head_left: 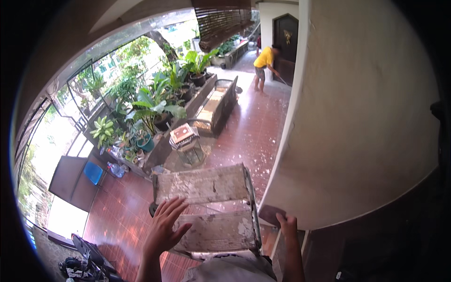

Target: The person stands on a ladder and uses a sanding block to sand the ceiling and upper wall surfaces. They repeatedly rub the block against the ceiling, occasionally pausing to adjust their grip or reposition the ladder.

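Note:
My left hand (167,225) is raised with its fingers spread and holds nothing. It is over the left side of a worn wooden platform (204,185), two broad planks in a metal frame, spotted with pale paint; whether it touches the planks I cannot tell. At the platform's right edge my right hand (289,226) grips a flat reddish-brown piece (271,215), rectangular and perhaps sandpaper. That piece is by the lower edge of a cream wall (361,127); contact between them is unclear. The thumb lies on top of the piece, and the other fingers are mostly hidden.
Pale flakes are scattered over the red tiled floor (249,136) below. A person (264,66) in a yellow shirt bends by a dark door, holding a thin stick. A long bench (213,108), a small glass-sided stand (190,152), potted plants (157,105) and a blue chair (93,173) stand below.

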Demonstrator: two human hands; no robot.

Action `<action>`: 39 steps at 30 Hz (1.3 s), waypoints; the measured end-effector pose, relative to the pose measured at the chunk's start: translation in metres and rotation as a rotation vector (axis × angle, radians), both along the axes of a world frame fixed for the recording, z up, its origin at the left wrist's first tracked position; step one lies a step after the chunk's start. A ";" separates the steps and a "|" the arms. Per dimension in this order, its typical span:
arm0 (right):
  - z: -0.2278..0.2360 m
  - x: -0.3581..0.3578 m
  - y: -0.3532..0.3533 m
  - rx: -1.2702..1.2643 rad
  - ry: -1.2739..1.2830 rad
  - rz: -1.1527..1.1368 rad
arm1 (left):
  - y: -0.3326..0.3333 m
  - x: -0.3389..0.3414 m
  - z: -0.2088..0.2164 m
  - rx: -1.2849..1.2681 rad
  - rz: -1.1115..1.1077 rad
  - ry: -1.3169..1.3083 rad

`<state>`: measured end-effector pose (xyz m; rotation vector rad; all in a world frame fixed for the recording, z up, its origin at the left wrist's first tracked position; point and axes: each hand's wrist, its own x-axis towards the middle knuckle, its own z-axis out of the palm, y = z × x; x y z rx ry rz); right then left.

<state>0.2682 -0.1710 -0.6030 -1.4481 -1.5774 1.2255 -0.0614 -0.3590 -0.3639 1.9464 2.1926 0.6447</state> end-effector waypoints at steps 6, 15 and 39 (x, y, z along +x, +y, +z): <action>0.020 -0.013 0.053 -0.265 1.013 0.022 | 0.028 0.020 -0.035 -0.012 0.074 0.057; -0.005 -0.003 0.057 -0.128 0.272 0.043 | 0.025 0.012 -0.039 -0.003 0.104 -0.036; -0.010 0.001 0.058 0.004 -0.516 0.425 | 0.012 -0.005 -0.049 0.229 0.022 -0.174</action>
